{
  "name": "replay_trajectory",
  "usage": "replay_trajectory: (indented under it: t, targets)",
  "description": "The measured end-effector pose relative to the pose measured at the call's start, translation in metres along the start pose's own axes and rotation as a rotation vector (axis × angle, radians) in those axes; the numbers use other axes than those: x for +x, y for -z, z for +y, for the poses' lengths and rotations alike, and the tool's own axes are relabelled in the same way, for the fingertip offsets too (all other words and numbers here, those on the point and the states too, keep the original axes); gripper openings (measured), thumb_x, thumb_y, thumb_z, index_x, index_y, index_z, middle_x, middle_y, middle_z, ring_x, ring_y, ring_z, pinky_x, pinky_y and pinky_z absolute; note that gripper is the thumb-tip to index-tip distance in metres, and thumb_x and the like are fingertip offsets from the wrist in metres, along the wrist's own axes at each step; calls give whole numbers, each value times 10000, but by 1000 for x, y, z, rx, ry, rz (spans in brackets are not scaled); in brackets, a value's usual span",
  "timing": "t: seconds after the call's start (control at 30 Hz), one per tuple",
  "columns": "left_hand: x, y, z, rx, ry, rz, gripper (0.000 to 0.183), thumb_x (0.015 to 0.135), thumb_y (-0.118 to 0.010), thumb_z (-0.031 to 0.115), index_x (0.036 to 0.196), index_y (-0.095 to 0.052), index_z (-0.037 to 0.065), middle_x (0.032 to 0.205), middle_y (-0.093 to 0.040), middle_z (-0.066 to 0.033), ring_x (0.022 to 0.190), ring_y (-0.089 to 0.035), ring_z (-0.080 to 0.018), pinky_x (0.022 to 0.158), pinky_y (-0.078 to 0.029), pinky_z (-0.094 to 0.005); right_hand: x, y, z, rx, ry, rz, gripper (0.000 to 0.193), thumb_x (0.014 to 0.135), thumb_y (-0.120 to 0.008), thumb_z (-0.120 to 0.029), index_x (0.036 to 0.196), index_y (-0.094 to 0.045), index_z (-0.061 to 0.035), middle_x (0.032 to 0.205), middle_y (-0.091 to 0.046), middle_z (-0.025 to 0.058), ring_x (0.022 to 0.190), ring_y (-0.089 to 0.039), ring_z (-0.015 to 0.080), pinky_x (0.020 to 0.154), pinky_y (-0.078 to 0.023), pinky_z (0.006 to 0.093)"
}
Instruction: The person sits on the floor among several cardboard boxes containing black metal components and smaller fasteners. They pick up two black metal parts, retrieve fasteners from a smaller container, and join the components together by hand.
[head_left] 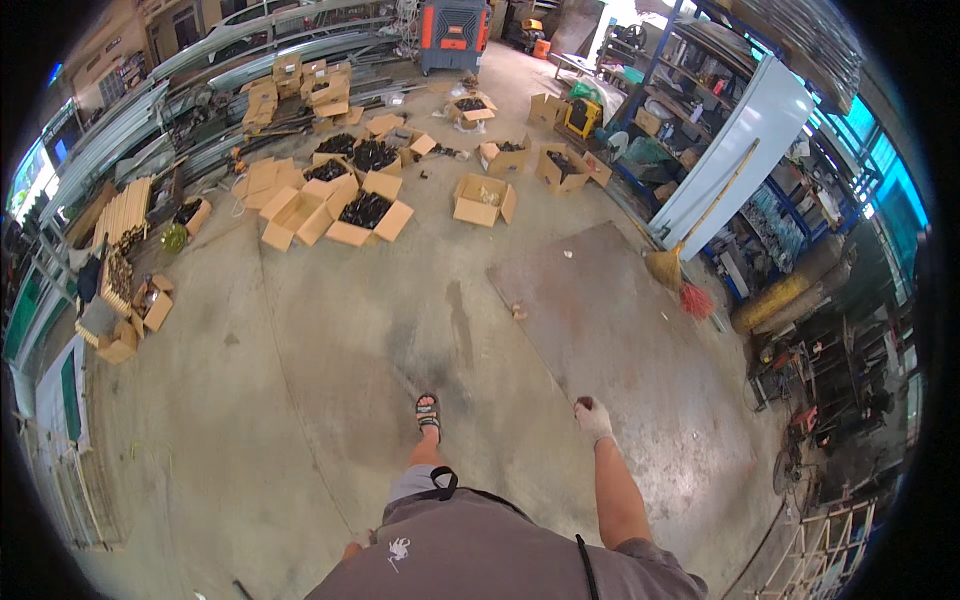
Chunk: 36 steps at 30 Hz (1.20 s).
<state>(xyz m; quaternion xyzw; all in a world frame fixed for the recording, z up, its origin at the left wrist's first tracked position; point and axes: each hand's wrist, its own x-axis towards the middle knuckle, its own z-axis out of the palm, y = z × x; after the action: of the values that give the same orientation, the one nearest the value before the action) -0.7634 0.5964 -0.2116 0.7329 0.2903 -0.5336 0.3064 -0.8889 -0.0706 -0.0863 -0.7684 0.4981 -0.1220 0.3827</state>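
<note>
Head view: person standing on a concrete workshop floor (330,400), looking down past own grey shirt. Right hand (592,418) in a pale work glove, arm hanging out to the side, fingers curled shut around a small dark object (584,403) that shows only at the top of the fist; too small to tell what it is. Left hand not in view. One sandalled foot (428,415) stepped forward on the floor, just left of the gloved hand.

A large flat sheet (620,320), brownish, lies on the floor ahead of the right hand. Beyond it a straw broom (690,235) leans against a white panel (740,150) at the right edge of the floor, a red brush head beside it. Toward the far side of the floor, a scatter of open cardboard boxes (370,210), several filled with dark parts. Long metal profiles (250,60) stacked along the far left edge.
</note>
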Motion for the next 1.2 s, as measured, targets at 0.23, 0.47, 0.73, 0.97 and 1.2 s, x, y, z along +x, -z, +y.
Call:
replay_trajectory:
  t: [0.23, 0.47, 0.73, 0.97, 1.2]
  targets:
    - [71, 27, 264, -42, -80, 60, 321, 950, -535, 367, 799, -598, 90, 638, -576, -56, 491, -524, -204, 503, -461, -383, 160, -75, -99, 194, -66, -146, 239, 908, -644, -241, 988, -696, -22, 798, -677, 49, 697, -618, 153, 628, -503, 315]
    - [30, 71, 710, -68, -667, 166, 358, 927, -607, 344, 1067, -713, 31, 854, -700, -83, 691, -635, -179, 638, -519, -340, 163, -107, -12, 0, -769, -655, 218, 905, -588, -236, 955, -628, -28, 728, -627, 62, 604, -606, 174, 562, -494, 330]
    - [97, 70, 937, -27, -484, 307, 322, 948, -605, 331, 1076, -712, 56, 878, -690, -66, 747, -624, -169, 669, -535, -339, 372, -122, -42, -2, -907, -486, 180, 872, -575, -194, 897, -619, -22, 675, -599, 97, 571, -596, 213, 483, -450, 362]
    - [110, -10, 942, -130, -149, -14, 359, 924, -590, 356, 1101, -644, 48, 875, -662, -85, 748, -624, -214, 658, -541, -420, 774, -151, -212, 14, -365, -112, 231, 870, -608, -200, 971, -673, -2, 732, -671, 89, 605, -627, 192, 517, -488, 351]
    - [150, -7, 992, -184, 34, 56, 299, 921, -562, 349, 959, -622, 58, 768, -599, -74, 663, -571, -225, 581, -498, -425, 998, -216, -469, 412, -98, -228, 220, 978, -604, -154, 1176, -627, -59, 960, -691, 35, 743, -647, 125, 592, -507, 282]
